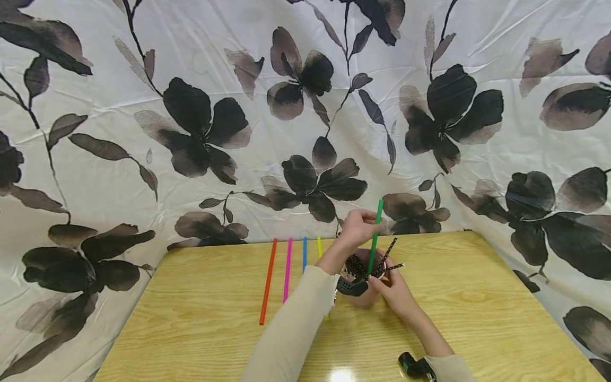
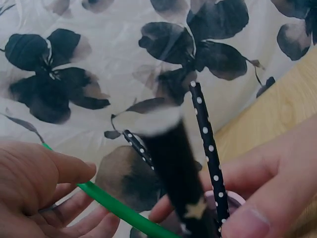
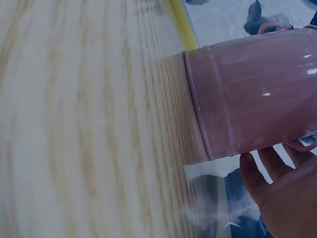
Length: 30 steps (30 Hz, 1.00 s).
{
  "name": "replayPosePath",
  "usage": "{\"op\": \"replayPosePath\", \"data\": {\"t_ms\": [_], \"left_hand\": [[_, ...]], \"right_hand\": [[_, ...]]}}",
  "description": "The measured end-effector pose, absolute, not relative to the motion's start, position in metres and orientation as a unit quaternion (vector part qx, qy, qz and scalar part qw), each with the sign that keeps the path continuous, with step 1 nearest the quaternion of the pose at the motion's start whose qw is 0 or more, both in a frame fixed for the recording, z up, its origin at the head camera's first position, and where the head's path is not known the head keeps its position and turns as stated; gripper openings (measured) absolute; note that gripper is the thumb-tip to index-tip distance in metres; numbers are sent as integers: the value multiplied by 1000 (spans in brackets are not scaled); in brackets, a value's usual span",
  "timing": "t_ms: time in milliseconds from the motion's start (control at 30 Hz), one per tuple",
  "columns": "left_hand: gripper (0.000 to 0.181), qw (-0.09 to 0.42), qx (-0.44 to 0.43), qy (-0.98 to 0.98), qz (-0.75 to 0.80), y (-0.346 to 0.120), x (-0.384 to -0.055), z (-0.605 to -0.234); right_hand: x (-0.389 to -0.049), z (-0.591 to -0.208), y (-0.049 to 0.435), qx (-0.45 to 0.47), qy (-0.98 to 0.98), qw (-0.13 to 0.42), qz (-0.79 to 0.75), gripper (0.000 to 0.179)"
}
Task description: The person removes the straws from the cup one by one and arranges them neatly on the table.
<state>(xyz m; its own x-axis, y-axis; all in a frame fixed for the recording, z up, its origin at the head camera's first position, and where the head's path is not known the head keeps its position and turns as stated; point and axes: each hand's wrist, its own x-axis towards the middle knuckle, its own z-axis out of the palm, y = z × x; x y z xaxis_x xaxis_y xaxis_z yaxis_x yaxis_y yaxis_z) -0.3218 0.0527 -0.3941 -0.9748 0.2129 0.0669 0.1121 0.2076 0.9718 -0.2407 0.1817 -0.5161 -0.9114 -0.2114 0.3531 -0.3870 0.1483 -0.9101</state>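
Observation:
My left hand (image 1: 356, 229) pinches a green straw (image 1: 374, 245) between thumb and fingers, above a glossy pink pot (image 1: 364, 299). The straw stands nearly upright, its lower end at the pot's mouth. In the left wrist view the straw (image 2: 111, 204) slants down from the left hand (image 2: 44, 186). Black straws with white dots (image 2: 210, 148) stick out of the pot, and one black straw with a star (image 2: 179, 173) is blurred close to the camera. With curled fingers, my right hand (image 1: 398, 298) holds the pot's right side; the right wrist view shows its fingertips against the pot (image 3: 257, 94).
Left of the pot, a red straw (image 1: 268, 281), a pink straw (image 1: 288, 270), a blue straw (image 1: 304, 252) and a yellow straw (image 1: 320, 246) lie in a row on the wooden table (image 1: 200, 318). My left sleeve partly covers them. Behind hangs a floral cloth (image 1: 267, 138).

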Motion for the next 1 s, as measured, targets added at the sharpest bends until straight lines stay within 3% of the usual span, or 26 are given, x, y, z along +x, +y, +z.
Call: {"op": "replayPosePath", "data": {"t_ms": [167, 467, 767, 1000], "left_hand": [[16, 42, 110, 780, 615, 52, -322, -398], [13, 26, 135, 774, 619, 48, -321, -385], [21, 16, 150, 750, 644, 36, -317, -366], [20, -45, 146, 722, 674, 20, -312, -341]], "right_hand": [[-241, -516, 182, 203, -758, 71, 616, 63], [-242, -517, 183, 204, -764, 77, 607, 63], [-242, -517, 179, 205, -762, 78, 609, 65], [-239, -513, 179, 204, -757, 87, 615, 63]]}}
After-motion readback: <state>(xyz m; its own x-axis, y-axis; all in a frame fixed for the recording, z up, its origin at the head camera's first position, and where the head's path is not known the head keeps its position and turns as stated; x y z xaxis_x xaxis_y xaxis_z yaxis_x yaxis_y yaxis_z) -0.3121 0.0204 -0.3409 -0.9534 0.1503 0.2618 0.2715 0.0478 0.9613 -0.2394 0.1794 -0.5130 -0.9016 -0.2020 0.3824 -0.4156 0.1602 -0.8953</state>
